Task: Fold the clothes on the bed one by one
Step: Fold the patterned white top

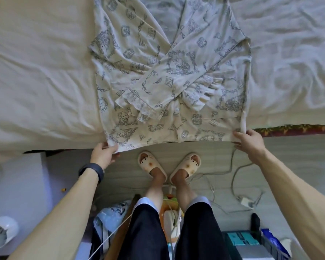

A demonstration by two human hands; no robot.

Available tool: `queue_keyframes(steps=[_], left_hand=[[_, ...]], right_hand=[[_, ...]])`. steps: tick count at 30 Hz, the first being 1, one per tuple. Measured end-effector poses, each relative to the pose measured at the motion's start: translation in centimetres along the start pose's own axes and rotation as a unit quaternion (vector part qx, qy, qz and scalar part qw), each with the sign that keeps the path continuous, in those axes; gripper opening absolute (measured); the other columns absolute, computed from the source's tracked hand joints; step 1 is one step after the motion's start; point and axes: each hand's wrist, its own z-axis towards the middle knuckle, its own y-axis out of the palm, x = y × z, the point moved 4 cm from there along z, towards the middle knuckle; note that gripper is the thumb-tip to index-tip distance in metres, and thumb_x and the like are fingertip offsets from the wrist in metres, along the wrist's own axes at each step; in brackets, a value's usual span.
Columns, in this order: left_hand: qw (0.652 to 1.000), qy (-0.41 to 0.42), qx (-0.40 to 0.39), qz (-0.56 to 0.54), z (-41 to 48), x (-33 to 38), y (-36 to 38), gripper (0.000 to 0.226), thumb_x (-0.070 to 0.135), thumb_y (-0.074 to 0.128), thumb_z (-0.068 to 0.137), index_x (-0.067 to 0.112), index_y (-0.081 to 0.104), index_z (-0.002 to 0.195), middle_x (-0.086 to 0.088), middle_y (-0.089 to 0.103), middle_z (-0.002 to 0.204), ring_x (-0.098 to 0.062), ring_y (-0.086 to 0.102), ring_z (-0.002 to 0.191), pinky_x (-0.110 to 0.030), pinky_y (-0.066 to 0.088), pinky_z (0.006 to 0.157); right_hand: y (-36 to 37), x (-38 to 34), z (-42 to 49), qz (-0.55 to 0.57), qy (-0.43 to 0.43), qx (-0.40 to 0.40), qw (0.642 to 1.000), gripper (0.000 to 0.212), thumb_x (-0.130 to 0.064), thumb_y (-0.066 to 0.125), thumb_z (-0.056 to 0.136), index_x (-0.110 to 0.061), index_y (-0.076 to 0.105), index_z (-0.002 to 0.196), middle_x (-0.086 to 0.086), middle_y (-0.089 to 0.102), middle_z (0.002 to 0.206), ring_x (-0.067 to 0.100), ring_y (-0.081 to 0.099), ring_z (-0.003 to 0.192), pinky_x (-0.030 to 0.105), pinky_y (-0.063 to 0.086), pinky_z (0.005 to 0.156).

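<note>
Left grip (103, 154), right grip (250, 143) apparently pinch pajama top (158, 72) hem corners at bed edge (26, 143).

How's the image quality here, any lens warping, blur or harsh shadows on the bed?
Head view: strong wide-angle warping, forearms flaring toward the bottom corners; light is soft and even, no glare or hard shadows on the white bed sheet; the print on the cream printed pyjama top reads clearly, and the left hand and right hand gripping its hem look sharp.

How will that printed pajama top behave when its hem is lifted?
Probably floppy: the pajama top lies wrinkled, its sleeves draped limply across it. Likely light: the left hand and right hand hold it by the hem corners alone.
</note>
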Motion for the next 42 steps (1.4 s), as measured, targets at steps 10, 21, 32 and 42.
queue_keyframes(steps=[10, 21, 32, 42], left_hand=[[0.988, 0.003, 0.029, -0.154, -6.6, -0.4, -2.9, 0.031, 0.020, 0.065, 0.097, 0.008, 0.065, 0.126, -0.005, 0.066, 0.121, -0.021, 0.061, 0.110, -0.030, 0.053, 0.075], [0.985, 0.000, 0.051, -0.165, -17.8, -1.3, -7.4, 0.025, 0.018, 0.069, 0.094, 0.009, 0.070, 0.118, -0.009, 0.072, 0.114, -0.031, 0.067, 0.106, -0.040, 0.056, 0.081], [0.968, 0.061, 0.023, -0.244, -16.8, 12.6, -7.0, 0.012, 0.019, 0.054, 0.101, 0.017, 0.062, 0.092, -0.001, 0.067, 0.087, -0.007, 0.069, 0.068, -0.025, 0.046, 0.064], [0.963, 0.099, 0.040, -0.249, -1.4, 31.9, -5.0, 0.009, 0.012, 0.060, 0.095, 0.012, 0.064, 0.087, -0.005, 0.068, 0.083, -0.018, 0.068, 0.073, -0.030, 0.051, 0.065]], right_hand=[[-4.3, -0.3, -5.8, 0.161, -0.040, 0.031, 0.986, 0.008, -0.013, 0.065, 0.098, -0.016, 0.064, 0.091, 0.004, 0.064, 0.081, 0.002, 0.067, 0.055, 0.015, 0.056, 0.058], [-10.3, -1.4, -16.1, 0.246, 0.033, 0.044, 0.968, 0.006, -0.005, 0.062, 0.096, -0.008, 0.063, 0.091, 0.007, 0.064, 0.081, 0.017, 0.063, 0.067, 0.025, 0.053, 0.062], [-8.7, -12.2, -12.7, 0.351, 0.031, -0.019, 0.936, 0.009, -0.003, 0.053, 0.099, -0.005, 0.057, 0.091, 0.009, 0.062, 0.065, 0.009, 0.059, 0.045, 0.018, 0.043, 0.040], [-1.5, -29.0, 5.2, 0.340, 0.040, 0.005, 0.939, 0.013, -0.007, 0.053, 0.099, -0.007, 0.051, 0.086, 0.009, 0.052, 0.075, 0.016, 0.054, 0.064, 0.018, 0.047, 0.042]])
